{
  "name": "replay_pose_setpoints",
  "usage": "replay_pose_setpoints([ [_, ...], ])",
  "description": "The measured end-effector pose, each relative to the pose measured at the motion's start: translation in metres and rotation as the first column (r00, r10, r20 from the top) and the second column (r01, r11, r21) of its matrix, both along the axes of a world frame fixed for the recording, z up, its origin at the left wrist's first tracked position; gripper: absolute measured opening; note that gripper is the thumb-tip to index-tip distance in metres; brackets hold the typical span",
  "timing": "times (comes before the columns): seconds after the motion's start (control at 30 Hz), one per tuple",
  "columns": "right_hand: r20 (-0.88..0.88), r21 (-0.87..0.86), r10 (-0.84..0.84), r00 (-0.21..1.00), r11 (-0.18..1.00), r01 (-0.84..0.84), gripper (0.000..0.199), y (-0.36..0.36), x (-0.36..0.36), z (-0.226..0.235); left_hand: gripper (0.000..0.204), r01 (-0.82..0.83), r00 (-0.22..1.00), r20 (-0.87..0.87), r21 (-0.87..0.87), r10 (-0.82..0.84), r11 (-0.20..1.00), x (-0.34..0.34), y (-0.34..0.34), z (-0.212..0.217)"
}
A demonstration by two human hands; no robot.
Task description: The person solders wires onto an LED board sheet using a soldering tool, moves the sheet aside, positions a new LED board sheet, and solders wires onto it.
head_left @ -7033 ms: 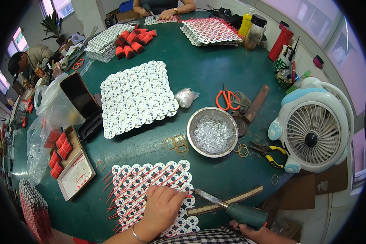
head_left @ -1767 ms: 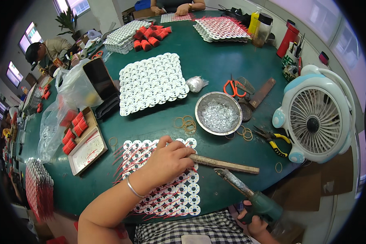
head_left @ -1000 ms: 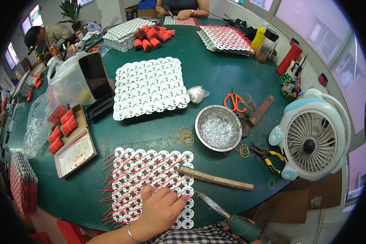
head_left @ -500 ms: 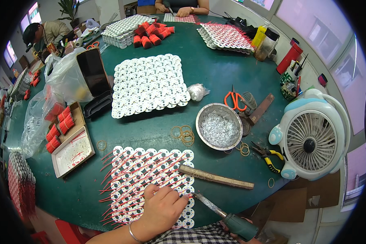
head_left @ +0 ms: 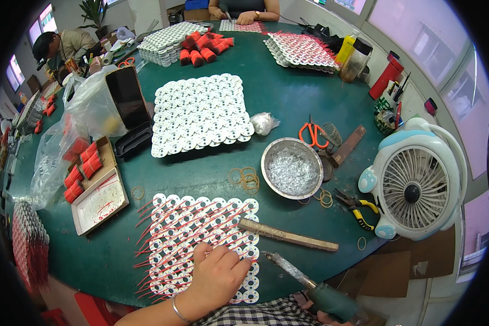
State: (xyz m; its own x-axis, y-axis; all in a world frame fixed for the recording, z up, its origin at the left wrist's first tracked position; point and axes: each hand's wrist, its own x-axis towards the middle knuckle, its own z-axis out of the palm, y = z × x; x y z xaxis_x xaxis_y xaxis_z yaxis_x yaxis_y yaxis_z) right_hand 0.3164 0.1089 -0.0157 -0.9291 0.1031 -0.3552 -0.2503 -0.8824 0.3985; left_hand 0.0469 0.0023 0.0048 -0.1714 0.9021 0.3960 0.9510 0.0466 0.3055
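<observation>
A panel of round white circuit boards [head_left: 250, 206] lies at the near edge of the table, with thin red wires [head_left: 174, 234] slanting across it. My left hand [head_left: 217, 277] rests on the panel's near right part, fingers curled and pinched at a red wire; the fingertips largely hide it. In my right hand [head_left: 305, 302], partly hidden at the lower edge, is a soldering iron [head_left: 337, 301] with a green handle. Its tip is just right of the panel, apart from the boards. A wooden strip [head_left: 288, 237] lies with one end on the panel.
Beyond the panel are rubber bands [head_left: 249, 180], a metal bowl of silvery bits [head_left: 266, 176], orange scissors [head_left: 313, 133], pliers [head_left: 358, 209] and a stack of boards [head_left: 201, 117]. A fan [head_left: 413, 185] stands at right, a box of red wire bundles [head_left: 100, 204] at left. Co-workers sit across.
The soldering iron's tip has drawn away from my left fingertips, to the right and slightly up, and its handle has shifted right. My left hand stays in place on the panel.
</observation>
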Motion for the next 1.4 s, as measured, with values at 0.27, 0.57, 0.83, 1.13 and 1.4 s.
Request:
replay_pose_setpoints([
  [0.27, -0.219, -0.084, -0.057, 0.974, 0.996, 0.039, 0.059, -0.006, 0.016, -0.022, 0.011, 0.019, 0.999, -0.038, -0.11, -0.023, 0.994, -0.005, -0.016, 0.02],
  [0.57, -0.167, -0.133, -0.011, 0.986, 0.991, -0.011, 0.052, -0.008, 0.029, -0.021, 0.019, 0.006, 0.997, 0.078, -0.026, -0.004, 1.0, 0.011, -0.024, 0.015],
  [0.83, 0.14, 0.062, 0.123, 0.983, 0.989, -0.133, 0.04, 0.002, 0.008, 0.022, 0.017, -0.078, 0.997, -0.015, 0.13, 0.081, 0.988, -0.005, -0.031, 0.044],
  [1.13, 0.354, 0.892, -0.376, 0.856, -0.139, -0.43, 0.034, -0.022, 0.014, 0.015, 0.02, 0.021, 0.999, 0.046, -0.021, -0.02, 1.0, 0.008, -0.019, 0.001],
  [1.4, 0.241, 0.7, -0.383, 0.892, -0.569, -0.433, 0.039, -0.009, 0.017, 0.006, 0.015, 0.048, 0.997, 0.068, 0.002, -0.048, 0.999, 0.009, -0.023, 0.006],
])
